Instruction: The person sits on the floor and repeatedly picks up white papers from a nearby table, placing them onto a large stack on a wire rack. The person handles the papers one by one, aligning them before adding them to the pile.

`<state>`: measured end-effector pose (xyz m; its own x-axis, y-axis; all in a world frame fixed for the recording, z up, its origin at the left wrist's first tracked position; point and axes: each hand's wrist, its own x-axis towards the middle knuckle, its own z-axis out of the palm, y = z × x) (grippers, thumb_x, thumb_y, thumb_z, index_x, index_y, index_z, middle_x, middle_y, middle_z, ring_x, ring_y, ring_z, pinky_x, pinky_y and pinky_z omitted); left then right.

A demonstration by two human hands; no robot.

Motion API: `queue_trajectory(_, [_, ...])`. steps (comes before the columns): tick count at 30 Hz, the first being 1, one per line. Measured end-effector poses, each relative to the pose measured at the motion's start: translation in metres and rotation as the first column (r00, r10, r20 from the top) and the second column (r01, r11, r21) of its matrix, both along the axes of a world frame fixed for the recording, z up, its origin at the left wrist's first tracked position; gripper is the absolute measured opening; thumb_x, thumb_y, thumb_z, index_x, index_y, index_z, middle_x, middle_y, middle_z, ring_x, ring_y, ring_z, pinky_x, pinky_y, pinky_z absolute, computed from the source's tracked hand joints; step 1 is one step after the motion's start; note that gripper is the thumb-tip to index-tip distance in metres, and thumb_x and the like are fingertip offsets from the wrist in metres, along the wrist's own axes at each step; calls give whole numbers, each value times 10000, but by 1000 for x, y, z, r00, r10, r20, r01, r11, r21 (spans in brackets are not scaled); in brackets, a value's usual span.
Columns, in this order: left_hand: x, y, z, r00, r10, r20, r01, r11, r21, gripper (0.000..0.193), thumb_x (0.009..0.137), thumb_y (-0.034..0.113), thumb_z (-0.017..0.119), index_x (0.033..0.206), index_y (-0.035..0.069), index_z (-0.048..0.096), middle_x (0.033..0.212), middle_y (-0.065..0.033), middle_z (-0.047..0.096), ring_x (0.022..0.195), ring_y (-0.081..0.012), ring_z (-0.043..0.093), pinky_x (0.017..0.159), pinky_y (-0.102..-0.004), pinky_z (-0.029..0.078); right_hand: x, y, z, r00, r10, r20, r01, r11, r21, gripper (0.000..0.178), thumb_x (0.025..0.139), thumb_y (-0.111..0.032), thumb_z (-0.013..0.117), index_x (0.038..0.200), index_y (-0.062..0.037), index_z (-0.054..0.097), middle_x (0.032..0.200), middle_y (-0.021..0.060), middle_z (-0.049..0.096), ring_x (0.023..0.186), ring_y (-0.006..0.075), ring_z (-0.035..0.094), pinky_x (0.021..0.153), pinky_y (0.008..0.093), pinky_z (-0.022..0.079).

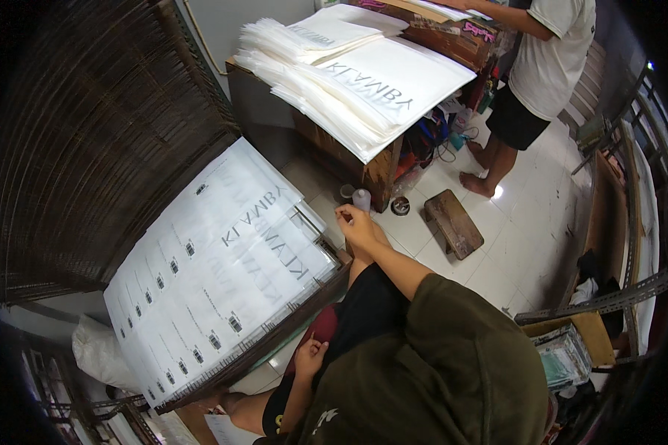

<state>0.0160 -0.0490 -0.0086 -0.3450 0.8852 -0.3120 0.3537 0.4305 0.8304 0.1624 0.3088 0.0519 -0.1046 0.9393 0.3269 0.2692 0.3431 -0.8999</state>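
My right hand (356,222) is raised beside the near corner of a drying rack, its fingers drawn together. Whatever they may pinch is too small to make out. Lower down, my left hand (309,359) rests by my lap against a maroon patch of cloth (323,323), fingers curled; anything inside them is hidden. White translucent printed sheets (200,256) lie in overlapping rows on the rack (274,334) in front of me. They carry dark lettering and small dark marks. Neither hand touches these sheets.
Raised mesh racks (111,133) stand behind the sheets. A wooden table (382,174) bears stacked white printed sheets (393,81). On the tiled floor are a low wooden stool (453,224), a bottle (361,199) and a round tin (400,206). Another person (545,81) stands at the far table.
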Motion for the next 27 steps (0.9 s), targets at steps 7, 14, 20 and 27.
queue_trajectory(7, [2,1,16,992,-17,-126,8,997,-77,304,777,324,720,732,50,597,532,-52,522,504,-165,525,542,-327,428,2,-42,173,891,446,-83,-388,845,368,222,776,-106,661,984,-28,661,753,67,626,645,119,575,592,270,468])
queue_trajectory(14, [0,-8,20,992,2,-124,-9,998,-61,297,779,338,714,730,68,601,535,-59,533,514,-181,545,602,-331,472,54,86,305,691,129,-711,175,925,338,467,900,-327,561,1243,-30,451,1009,79,570,909,187,568,722,316,483])
queue_trajectory(20, [0,2,9,994,-49,-102,44,998,-54,305,789,353,705,741,72,599,539,-58,529,506,-190,540,626,-343,483,129,223,316,551,-522,-651,701,713,22,1055,677,-423,808,1403,-25,153,1406,214,267,1266,285,347,962,451,357])
queue_trajectory(27, [-2,-1,12,987,-84,-136,93,994,61,320,794,361,702,761,63,592,546,-51,531,504,-160,525,612,-320,473,92,210,320,669,-6,-743,105,991,86,372,799,-137,706,1106,0,547,1063,107,597,924,217,603,722,355,510])
